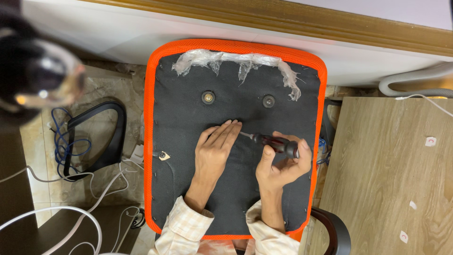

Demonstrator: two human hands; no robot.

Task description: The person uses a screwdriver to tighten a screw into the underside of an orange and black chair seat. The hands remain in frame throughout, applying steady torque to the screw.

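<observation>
An upturned chair seat, black underneath with an orange mesh rim, is seen filling the centre of the frame. The left hand is laid flat on the black fabric, fingers straight and together, nothing gripped. A screwdriver with a dark handle is held in the right hand, fingers curled closed around it, its tip pointed at the fabric just beside the left fingertips. Two round bolt sockets are seen above the hands, and torn clear plastic is stuck along the upper edge. A black armrest and white cables are left on the floor at lower left.
</observation>
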